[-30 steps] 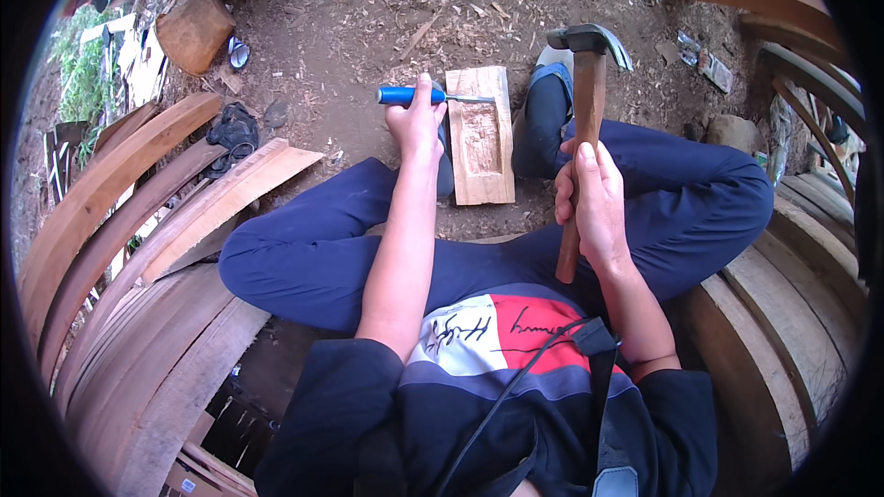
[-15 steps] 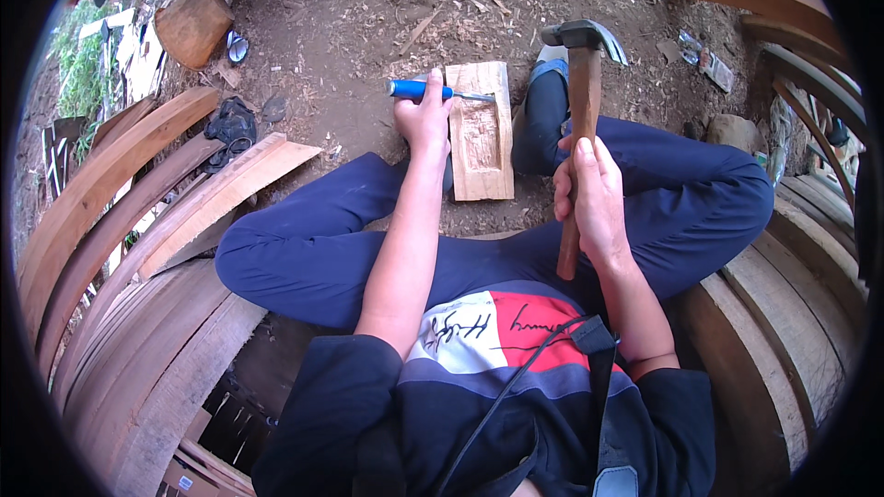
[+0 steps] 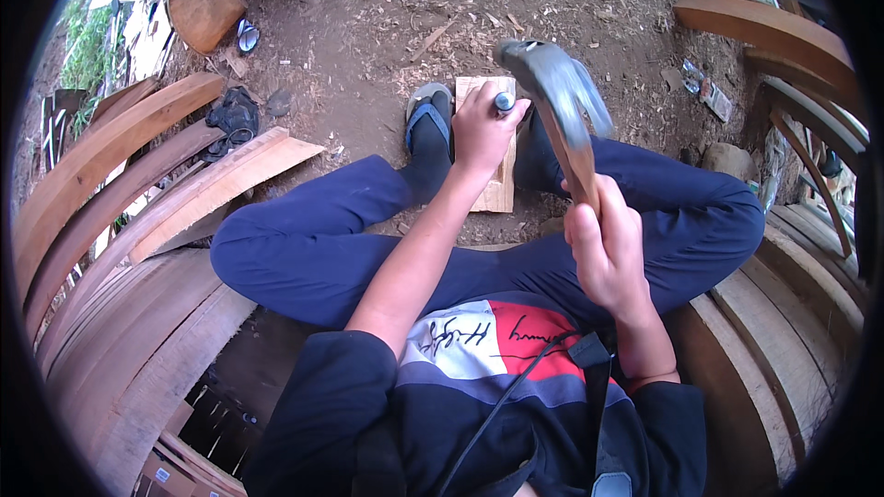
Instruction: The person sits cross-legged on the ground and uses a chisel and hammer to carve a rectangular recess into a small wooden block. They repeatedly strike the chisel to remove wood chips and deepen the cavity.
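Note:
My left hand (image 3: 485, 127) is closed around a chisel (image 3: 504, 102), held upright so that mostly the end of its handle shows. Its blade is hidden beneath the hand. Under it lies a wooden block (image 3: 498, 195) between my feet; the hand and forearm cover most of the hollow cut into it. My right hand (image 3: 608, 244) grips the wooden handle of a claw hammer (image 3: 557, 92). The hammer's head is raised close to the chisel, a little to its right, and is slightly blurred.
Curved wooden planks (image 3: 120, 170) are stacked at the left, with more curved boards (image 3: 755, 23) at the right. A log stump (image 3: 207, 11) stands at the far left. Wood chips litter the dirt floor (image 3: 368, 28). A stone (image 3: 727, 159) lies beyond my right knee.
The chisel has turned from lying sideways across the block to upright, and my left hand has moved right over the hollow. The hammer's head has tilted and swung left toward the chisel.

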